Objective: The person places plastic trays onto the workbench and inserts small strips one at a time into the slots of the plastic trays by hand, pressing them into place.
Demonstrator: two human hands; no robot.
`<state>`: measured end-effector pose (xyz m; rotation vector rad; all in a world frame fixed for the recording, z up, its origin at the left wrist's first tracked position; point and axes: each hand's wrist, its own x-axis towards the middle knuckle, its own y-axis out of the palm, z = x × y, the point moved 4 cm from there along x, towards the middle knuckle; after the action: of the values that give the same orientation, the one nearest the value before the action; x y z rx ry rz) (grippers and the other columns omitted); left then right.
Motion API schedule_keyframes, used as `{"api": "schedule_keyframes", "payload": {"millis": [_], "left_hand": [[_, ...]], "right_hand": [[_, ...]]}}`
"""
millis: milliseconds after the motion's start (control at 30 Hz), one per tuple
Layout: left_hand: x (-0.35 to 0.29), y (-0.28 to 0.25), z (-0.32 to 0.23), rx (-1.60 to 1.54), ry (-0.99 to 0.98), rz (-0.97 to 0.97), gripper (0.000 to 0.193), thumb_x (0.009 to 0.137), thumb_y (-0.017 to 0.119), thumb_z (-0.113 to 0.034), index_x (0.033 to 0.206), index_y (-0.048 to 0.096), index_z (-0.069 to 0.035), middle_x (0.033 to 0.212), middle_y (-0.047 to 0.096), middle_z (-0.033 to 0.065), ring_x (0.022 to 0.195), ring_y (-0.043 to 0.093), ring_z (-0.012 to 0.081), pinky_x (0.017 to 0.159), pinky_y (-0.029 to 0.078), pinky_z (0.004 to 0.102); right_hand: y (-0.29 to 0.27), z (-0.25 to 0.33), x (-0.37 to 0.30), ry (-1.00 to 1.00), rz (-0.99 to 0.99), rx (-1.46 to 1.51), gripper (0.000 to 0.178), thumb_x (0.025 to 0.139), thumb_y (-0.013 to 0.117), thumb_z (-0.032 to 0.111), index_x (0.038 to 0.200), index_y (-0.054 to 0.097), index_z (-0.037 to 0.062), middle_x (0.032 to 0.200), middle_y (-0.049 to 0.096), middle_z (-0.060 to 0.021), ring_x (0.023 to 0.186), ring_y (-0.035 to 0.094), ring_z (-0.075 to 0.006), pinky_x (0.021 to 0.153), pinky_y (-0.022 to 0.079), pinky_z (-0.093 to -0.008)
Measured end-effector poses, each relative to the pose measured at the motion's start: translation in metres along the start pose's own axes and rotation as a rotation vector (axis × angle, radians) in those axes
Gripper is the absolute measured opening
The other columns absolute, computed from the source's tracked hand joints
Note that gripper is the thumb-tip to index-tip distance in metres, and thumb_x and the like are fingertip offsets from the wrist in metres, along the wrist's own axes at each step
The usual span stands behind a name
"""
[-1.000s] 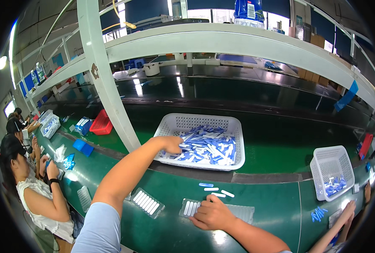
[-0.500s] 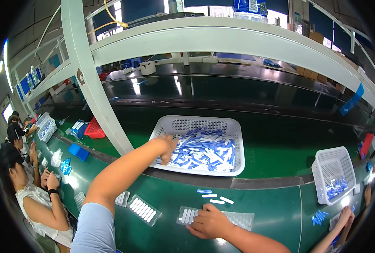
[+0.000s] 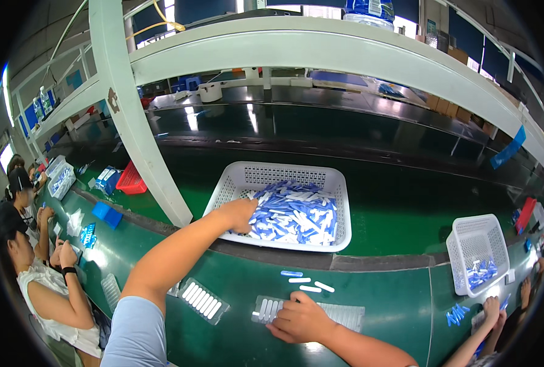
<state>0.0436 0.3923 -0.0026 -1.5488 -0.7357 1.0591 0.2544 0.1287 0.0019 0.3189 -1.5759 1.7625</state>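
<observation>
My left hand (image 3: pixel 240 214) reaches over the near left side of a white perforated basket (image 3: pixel 223 191). Its fingers point down at a heap of blue and white plastic sticks (image 3: pixel 296 214), and the fingertips are hidden. On the green table my right hand (image 3: pixel 299 319) lies over a clear plastic tray (image 3: pixel 345 317) with narrow slots. Its fingers are curled and closed; whatever they grip is hidden beneath them. White sticks fill slots at the tray's left end. Beyond that hand lie a blue stick (image 3: pixel 291 273) and several loose white sticks (image 3: pixel 310 289).
A tray of white sticks (image 3: pixel 203 301) lies left of my right hand. A smaller white basket (image 3: pixel 473 244) stands at the right, near another person's hands (image 3: pixel 493 315). A white post (image 3: pixel 138 122) rises behind my left arm. Co-workers sit along the left.
My left hand has moved down onto the near side of the heap, and its fingers are more bent. My right hand stays over the tray. The view has shifted slightly.
</observation>
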Motion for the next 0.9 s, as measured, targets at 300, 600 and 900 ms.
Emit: {"api": "schedule_keyframes", "payload": {"millis": [300,600,900], "left_hand": [[-0.019,-0.029,-0.011,-0.004,-0.119,0.002,0.056,0.084,0.064,-0.016,0.136,0.058,0.003,0.119,0.071,0.0274,0.115,0.067,0.0435,0.098,0.055,0.0492],[-0.033,-0.036,0.013,-0.167,-0.007,-0.155,0.050,0.083,0.068,-0.014,0.130,0.066,0.000,0.123,0.069,0.0296,0.118,0.064,0.0459,0.101,0.052,0.0466],[-0.035,-0.053,0.000,-0.144,-0.148,-0.179,0.055,0.095,0.073,-0.039,0.137,0.066,-0.004,0.134,0.067,0.0220,0.129,0.060,0.0403,0.106,0.048,0.0457]], "right_hand": [[0.001,-0.001,-0.002,-0.001,-0.002,0.005,0.030,0.085,0.079,0.022,0.063,0.061,0.0127,0.063,0.051,-0.0002,0.066,0.052,-0.0201,0.071,0.040,-0.0361],[0.002,0.000,0.000,0.011,0.007,0.033,0.029,0.084,0.080,0.022,0.064,0.061,0.0119,0.062,0.051,-0.0009,0.065,0.053,-0.0203,0.070,0.039,-0.0365],[-0.002,-0.001,-0.001,-0.015,-0.034,-0.010,0.029,0.082,0.082,0.020,0.063,0.060,0.0142,0.063,0.049,0.0008,0.064,0.053,-0.0186,0.069,0.040,-0.0351]]}}
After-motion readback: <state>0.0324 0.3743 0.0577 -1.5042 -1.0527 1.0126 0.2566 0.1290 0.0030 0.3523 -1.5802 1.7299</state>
